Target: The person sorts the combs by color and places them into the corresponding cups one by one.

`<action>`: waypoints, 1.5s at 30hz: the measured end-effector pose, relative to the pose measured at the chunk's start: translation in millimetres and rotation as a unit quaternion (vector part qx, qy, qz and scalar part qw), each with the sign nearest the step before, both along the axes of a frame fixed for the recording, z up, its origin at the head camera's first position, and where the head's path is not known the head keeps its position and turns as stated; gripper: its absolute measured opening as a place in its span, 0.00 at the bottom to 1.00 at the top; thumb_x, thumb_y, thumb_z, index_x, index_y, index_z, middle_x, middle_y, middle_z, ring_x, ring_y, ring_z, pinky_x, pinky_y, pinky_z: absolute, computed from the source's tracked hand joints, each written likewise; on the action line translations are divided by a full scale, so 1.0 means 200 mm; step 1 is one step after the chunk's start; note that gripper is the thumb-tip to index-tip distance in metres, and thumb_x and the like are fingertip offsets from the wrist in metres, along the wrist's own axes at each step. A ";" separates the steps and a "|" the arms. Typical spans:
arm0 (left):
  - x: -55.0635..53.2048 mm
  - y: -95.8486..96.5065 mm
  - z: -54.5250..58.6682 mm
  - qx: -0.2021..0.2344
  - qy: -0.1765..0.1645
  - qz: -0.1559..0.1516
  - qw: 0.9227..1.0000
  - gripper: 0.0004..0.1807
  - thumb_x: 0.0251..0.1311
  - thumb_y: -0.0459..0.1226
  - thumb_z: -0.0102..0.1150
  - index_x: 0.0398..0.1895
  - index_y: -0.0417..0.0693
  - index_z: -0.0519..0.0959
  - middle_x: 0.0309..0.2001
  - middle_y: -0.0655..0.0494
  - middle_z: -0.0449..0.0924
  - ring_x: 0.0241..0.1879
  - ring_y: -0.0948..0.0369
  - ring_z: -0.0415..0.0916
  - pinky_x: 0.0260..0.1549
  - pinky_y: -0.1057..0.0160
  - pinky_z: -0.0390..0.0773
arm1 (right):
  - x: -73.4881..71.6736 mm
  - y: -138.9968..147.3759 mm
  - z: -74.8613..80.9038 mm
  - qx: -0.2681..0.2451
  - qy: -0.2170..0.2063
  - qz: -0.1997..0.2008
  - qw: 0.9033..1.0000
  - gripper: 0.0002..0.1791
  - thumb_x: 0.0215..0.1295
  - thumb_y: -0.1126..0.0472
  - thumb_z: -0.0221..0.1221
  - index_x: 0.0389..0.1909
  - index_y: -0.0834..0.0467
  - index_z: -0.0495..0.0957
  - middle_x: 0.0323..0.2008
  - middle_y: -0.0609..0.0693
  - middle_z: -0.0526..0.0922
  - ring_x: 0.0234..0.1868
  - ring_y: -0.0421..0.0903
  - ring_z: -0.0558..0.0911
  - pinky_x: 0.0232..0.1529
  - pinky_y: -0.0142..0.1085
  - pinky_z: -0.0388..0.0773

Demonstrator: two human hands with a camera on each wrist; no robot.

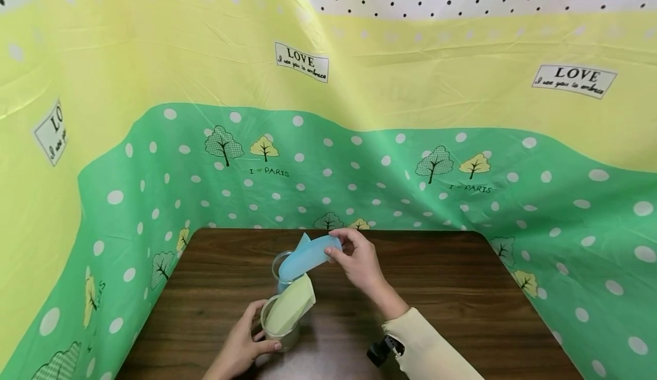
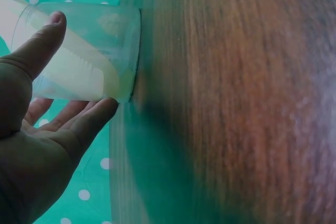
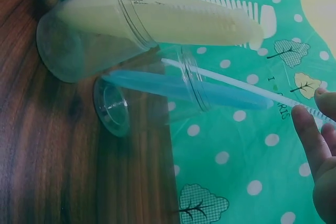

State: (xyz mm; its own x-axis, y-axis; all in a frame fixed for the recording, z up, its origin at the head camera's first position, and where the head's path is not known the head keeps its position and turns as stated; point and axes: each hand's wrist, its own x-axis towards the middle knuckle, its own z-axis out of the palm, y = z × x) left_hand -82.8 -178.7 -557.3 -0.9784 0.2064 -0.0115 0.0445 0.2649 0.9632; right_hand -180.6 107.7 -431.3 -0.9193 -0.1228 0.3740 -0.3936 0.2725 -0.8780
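Observation:
My left hand [image 1: 241, 337] grips a clear cup [image 2: 126, 51] near the front of the table, thumb on one side and fingers on the other. A pale yellow-green comb [image 3: 194, 19] leans in that cup, its toothed end above the rim. My right hand [image 1: 361, 263] pinches a light blue comb [image 1: 310, 256] by one end. The comb slants down to the left, its far end at the mouth of a second clear cup [image 3: 113, 114] just behind the first. Another blue comb [image 3: 231, 96] stands tilted inside that second cup, partly hidden in the head view.
A dark wood-grain table [image 1: 436, 288] lies beneath both cups. Green and yellow printed cloth [image 1: 359, 174] hangs along its back and sides. A black device [image 1: 385, 350] sits at the right sleeve [image 1: 431, 346].

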 end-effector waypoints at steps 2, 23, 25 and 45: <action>0.00 0.00 0.00 0.003 -0.003 -0.003 1.000 0.49 0.46 0.35 0.82 0.71 0.48 0.64 0.69 0.35 0.66 0.69 0.33 0.66 0.59 0.55 0.84 | -0.01 -0.01 -0.01 -0.007 -0.002 0.006 1.000 0.20 0.60 0.69 0.71 0.54 0.64 0.81 0.42 0.59 0.80 0.36 0.51 0.85 0.32 0.30 0.88; 0.00 0.01 0.02 0.020 -0.009 -0.001 1.000 0.50 0.43 0.33 0.83 0.71 0.47 0.64 0.68 0.34 0.65 0.68 0.32 0.67 0.59 0.55 0.84 | -0.03 -0.10 -0.03 0.017 0.004 0.014 1.000 0.20 0.60 0.69 0.72 0.54 0.55 0.85 0.42 0.54 0.81 0.37 0.48 0.86 0.31 0.31 0.89; 0.00 0.01 0.02 0.021 -0.009 0.001 1.000 0.50 0.43 0.33 0.83 0.71 0.47 0.64 0.68 0.34 0.65 0.68 0.32 0.67 0.59 0.54 0.84 | -0.04 -0.12 -0.04 0.020 0.002 0.018 1.000 0.20 0.61 0.69 0.71 0.54 0.55 0.85 0.42 0.54 0.80 0.38 0.49 0.86 0.31 0.31 0.89; 0.00 0.00 0.01 0.008 0.001 0.002 1.000 0.49 0.44 0.35 0.83 0.70 0.47 0.64 0.68 0.33 0.66 0.68 0.30 0.66 0.59 0.55 0.84 | -0.10 -0.18 -0.06 0.131 0.038 0.008 0.991 0.17 0.61 0.64 0.72 0.52 0.58 0.85 0.35 0.49 0.79 0.34 0.43 0.77 0.35 0.31 0.80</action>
State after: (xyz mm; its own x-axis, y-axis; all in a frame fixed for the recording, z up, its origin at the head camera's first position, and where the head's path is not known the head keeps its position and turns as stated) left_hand -82.5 -177.9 -555.4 -0.9791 0.2034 -0.0071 0.0447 0.2488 0.9675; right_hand -201.2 71.0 -442.4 -0.8866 -0.2392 0.3959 -0.4624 0.4802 -0.7454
